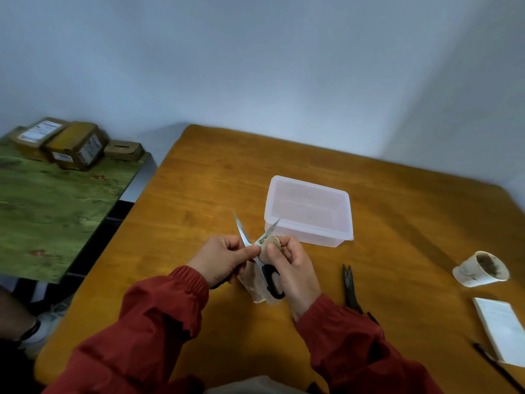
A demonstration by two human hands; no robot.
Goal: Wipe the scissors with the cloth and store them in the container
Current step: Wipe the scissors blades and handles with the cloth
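Observation:
The scissors, steel blades spread apart and black handles, are held above the wooden table in front of me. My left hand grips one handle and pinches near the pivot. My right hand holds a beige cloth against the right blade, which carries dark dirt; the cloth hangs down below the hands. The translucent plastic container sits just beyond the blade tips, with its lid on.
A dark pair of thread snips lies to the right of my hands. Farther right stand a tipped white cup with dark residue, a white pad and a black pen. Cardboard boxes rest on a green surface at left.

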